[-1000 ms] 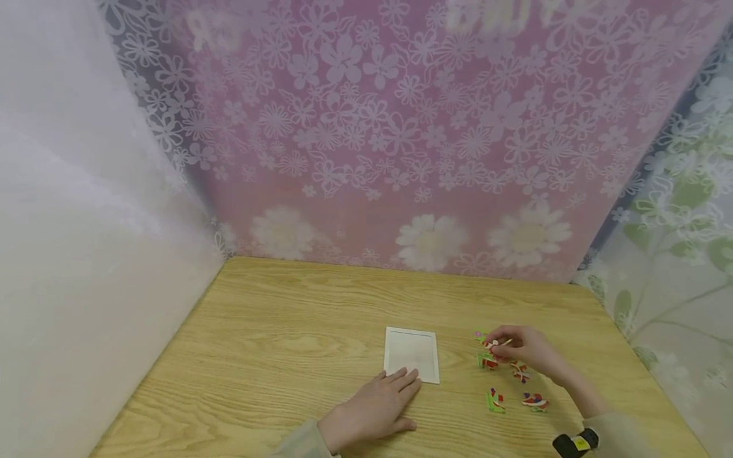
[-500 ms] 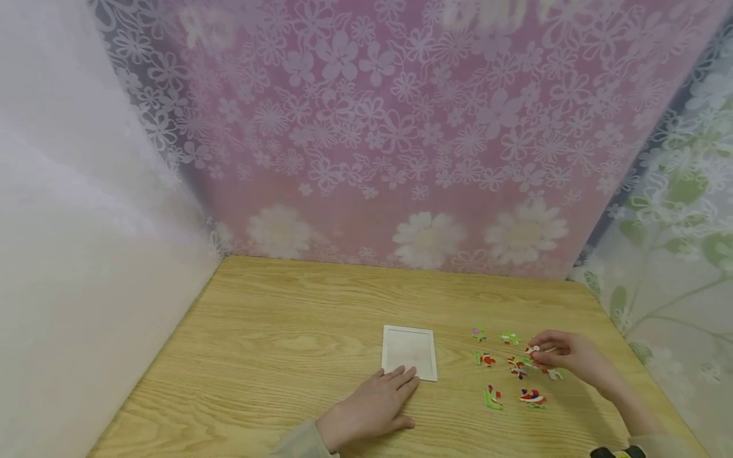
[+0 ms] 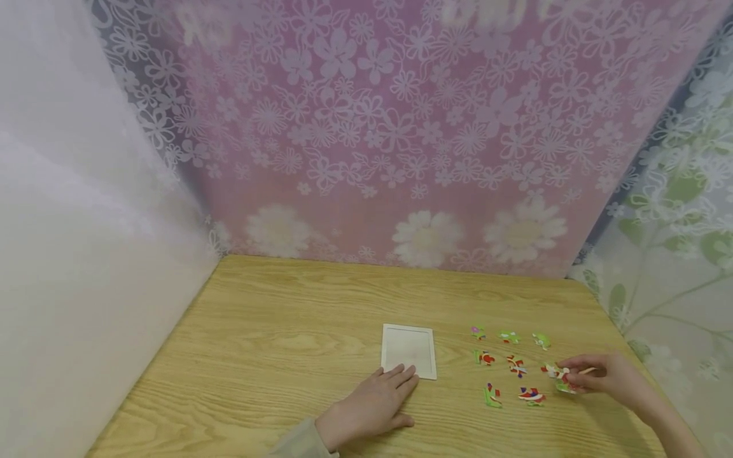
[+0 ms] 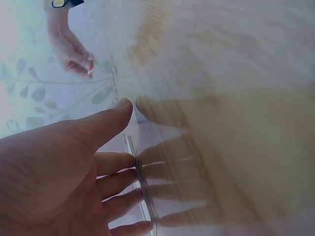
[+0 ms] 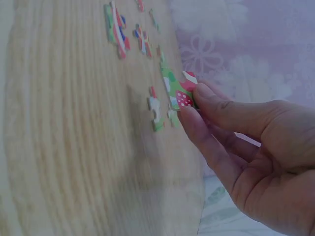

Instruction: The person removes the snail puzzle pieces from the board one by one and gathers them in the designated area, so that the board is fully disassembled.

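My right hand (image 3: pixel 607 378) pinches a jigsaw puzzle piece (image 5: pixel 173 86) between thumb and index finger. Green, white and red with white dots, the piece is held raised and tilted above the table in the right wrist view. Below it, a whitish puzzle piece (image 5: pixel 155 110) lies on the wood. My left hand (image 3: pixel 372 402) rests palm down with straight fingers, its fingertips over the near edge of a white puzzle tray (image 3: pixel 408 348). The bare inside of that tray shows a thin dark line along its far edge.
Several loose puzzle pieces lie in rough rows right of the tray, including one with a pink flower (image 3: pixel 478 332), a green one (image 3: pixel 541 341) and a red-and-blue one (image 3: pixel 532 395). Patterned cloth walls (image 3: pixel 424 140) enclose the wooden table (image 3: pixel 286 343) at back and sides.
My right hand has moved right and nearer to me with the puzzle piece, uncovering pieces in the far row. My left hand stays on the tray's near edge.
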The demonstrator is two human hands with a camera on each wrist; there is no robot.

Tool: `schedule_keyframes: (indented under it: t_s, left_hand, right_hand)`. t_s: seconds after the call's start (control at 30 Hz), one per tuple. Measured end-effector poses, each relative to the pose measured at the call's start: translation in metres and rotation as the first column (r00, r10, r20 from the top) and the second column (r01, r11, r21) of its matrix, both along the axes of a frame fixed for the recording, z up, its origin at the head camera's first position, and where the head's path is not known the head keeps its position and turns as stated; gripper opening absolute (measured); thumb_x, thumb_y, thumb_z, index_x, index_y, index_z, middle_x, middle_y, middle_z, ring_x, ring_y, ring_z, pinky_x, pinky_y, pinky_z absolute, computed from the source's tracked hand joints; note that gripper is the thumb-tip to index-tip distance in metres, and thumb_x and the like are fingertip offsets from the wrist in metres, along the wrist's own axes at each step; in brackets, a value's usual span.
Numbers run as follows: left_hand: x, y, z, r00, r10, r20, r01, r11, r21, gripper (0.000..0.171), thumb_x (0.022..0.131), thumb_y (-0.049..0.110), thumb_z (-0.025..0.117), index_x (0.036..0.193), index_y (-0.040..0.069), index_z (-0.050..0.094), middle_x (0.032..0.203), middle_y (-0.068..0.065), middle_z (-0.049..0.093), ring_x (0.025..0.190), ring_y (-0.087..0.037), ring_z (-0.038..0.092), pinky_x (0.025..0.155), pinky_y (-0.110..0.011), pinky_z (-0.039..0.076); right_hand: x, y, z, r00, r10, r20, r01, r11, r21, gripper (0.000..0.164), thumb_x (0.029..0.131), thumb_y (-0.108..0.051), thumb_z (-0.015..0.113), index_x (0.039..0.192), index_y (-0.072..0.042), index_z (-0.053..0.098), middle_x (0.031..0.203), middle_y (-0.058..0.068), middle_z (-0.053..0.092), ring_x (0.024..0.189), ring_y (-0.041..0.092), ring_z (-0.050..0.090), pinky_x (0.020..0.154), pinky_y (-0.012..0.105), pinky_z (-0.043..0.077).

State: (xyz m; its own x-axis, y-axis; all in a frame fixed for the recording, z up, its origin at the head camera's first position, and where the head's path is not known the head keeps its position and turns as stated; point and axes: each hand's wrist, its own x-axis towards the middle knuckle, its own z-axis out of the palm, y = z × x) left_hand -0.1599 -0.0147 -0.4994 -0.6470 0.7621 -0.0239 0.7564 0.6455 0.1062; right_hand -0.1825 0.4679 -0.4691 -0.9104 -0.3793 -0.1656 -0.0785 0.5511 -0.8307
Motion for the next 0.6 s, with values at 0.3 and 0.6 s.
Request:
schedule_keyframes:
  t_s: [0.3, 0.6]
  left_hand:
    - [0.000, -0.002, 0.001, 1.000, 0.007, -0.014, -0.007, 1.000, 0.002, 0.073, 0.097, 0.056, 0.058, 0.153, 0.010, 0.044, 0.160, -0.005, 0.040, 0.145, -0.021, 0.041, 0.108, -0.045, 0.046]
    - [0.000, -0.001, 0.001, 1.000, 0.003, -0.015, -0.003, 1.000, -0.003, 0.073, 0.097, 0.055, 0.058, 0.153, 0.011, 0.045, 0.160, -0.005, 0.040, 0.145, -0.021, 0.041, 0.108, -0.044, 0.046]
  right_hand:
    - [0.007, 0.000, -0.010, 0.998, 0.061, 0.004, -0.061, 0.988, 0.144, 0.032, 0.098, -0.013, 0.067, 0.116, 0.013, 0.067, 0.097, 0.007, 0.071, 0.079, 0.007, 0.069, 0.066, 0.031, 0.060]
    - [0.007, 0.000, -0.022, 0.992, 0.102, -0.067, -0.094, 0.989, 0.114, 0.022, 0.098, -0.006, 0.065, 0.114, 0.007, 0.071, 0.095, -0.002, 0.073, 0.079, 0.001, 0.067, 0.061, 0.029, 0.058]
